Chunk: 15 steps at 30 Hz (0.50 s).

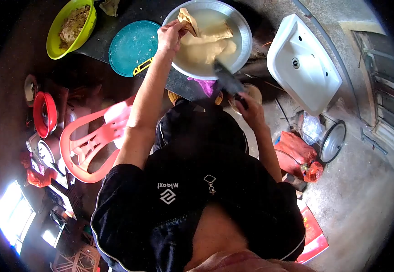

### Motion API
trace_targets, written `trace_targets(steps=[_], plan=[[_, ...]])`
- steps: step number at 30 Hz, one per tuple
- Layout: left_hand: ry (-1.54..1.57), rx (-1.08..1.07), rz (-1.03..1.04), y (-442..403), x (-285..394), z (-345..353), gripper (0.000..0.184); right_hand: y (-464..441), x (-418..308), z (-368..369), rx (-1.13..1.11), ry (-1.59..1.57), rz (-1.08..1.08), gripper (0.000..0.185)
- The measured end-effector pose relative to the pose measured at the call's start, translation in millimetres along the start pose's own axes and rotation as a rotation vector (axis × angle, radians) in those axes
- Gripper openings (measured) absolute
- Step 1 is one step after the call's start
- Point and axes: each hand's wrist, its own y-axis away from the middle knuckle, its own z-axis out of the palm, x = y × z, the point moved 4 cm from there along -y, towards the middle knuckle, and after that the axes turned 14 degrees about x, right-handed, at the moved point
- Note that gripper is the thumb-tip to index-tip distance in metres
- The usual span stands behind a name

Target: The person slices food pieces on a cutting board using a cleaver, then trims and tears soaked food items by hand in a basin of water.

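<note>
My left hand (171, 37) is closed on a tan, folded sheet-like piece of food (187, 20), held at the left side of a wide metal basin (247, 41). Cloudy water fills the basin, and larger pale tan pieces (206, 49) lie in it; their exact kind I cannot tell. In my right hand (252, 111) is the dark handle of a knife (227, 78) with a broad, dark blade. Its tip reaches over the basin's near rim, close to the tan pieces. Motion blurs the blade slightly.
Left of the basin lies a round teal cutting board (133, 49) with a yellow handle. Beyond it stands a lime-green bowl (88, 31) of shredded food. A purple cloth (204, 86) hangs below the basin. Nearby are a white sink (305, 81) and a pink plastic chair (81, 158).
</note>
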Motion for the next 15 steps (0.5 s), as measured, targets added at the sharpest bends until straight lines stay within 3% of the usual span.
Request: trace_targets(steps=[3,8,12,15], plan=[[-0.034,-0.005,0.021,-6.6,5.9,2.7,0.019,-10.5,-24.5,30.3,-0.215,-0.08,-0.248,0.037],[-0.078,-0.014,0.002,-2.7,32.2,3.4,0.022,-23.8,-19.8,147.2,-0.393,-0.157,-0.259,0.038],[-0.126,-0.056,-0.002,2.8,50.9,-7.6,0.023,-24.4,-6.4,215.3,-0.006,-0.096,-0.456,0.032],[-0.17,-0.055,-0.011,3.6,52.8,-13.5,0.024,-30.7,2.6,246.4,-0.087,-0.051,-0.416,0.032]])
